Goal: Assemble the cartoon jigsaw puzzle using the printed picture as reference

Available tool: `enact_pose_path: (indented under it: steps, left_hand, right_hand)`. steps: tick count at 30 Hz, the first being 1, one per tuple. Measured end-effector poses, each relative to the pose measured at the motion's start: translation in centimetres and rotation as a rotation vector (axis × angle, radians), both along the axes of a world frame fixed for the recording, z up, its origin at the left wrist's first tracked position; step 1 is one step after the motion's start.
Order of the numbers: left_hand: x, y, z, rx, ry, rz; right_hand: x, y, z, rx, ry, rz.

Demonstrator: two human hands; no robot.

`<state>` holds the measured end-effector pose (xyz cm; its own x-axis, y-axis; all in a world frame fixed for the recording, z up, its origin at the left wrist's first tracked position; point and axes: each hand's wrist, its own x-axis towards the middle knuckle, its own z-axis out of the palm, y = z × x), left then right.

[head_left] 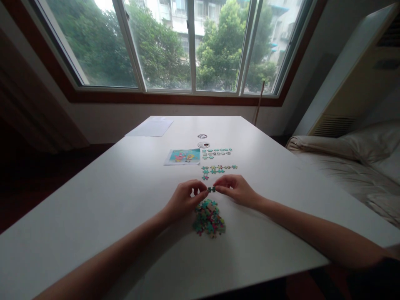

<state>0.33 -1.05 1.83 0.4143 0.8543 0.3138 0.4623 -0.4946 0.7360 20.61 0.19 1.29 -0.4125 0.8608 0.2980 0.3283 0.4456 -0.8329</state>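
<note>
Both my hands meet over the white table, pinching a small teal puzzle piece between them. My left hand grips its left side with curled fingers. My right hand holds its right side between thumb and forefinger. Just below them lies a heap of loose puzzle pieces. Beyond the hands, a short row of joined pieces and a second row lie flat on the table.
A printed reference picture lies left of the rows. Two small round things and a sheet of paper sit farther back. A bed with pale bedding stands right of the table. Windows fill the far wall.
</note>
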Motion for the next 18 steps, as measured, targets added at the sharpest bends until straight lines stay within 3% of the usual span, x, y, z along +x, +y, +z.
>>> enact_pose_path:
  steps: [6, 13, 18]
  left_hand:
    - [0.0, 0.3, -0.2, -0.148, -0.125, 0.003]
    - [0.1, 0.4, -0.5, -0.120, -0.092, 0.007]
    - [-0.3, 0.6, -0.8, -0.081, -0.058, 0.068]
  right_hand:
    - [0.3, 0.3, -0.4, -0.083, 0.046, -0.033]
    - [0.1, 0.0, 0.0, -0.037, 0.025, -0.074]
    - [1.2, 1.2, -0.3, -0.020, 0.150, -0.203]
